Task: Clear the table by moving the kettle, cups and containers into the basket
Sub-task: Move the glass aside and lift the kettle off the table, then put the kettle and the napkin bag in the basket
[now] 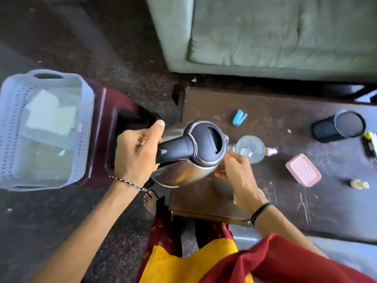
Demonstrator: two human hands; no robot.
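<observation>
while both hands grip it, steel kettle (189, 172) shows black lid.

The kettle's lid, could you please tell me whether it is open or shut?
Shut: the black lid sits flush inside the kettle's chrome rim.
</observation>
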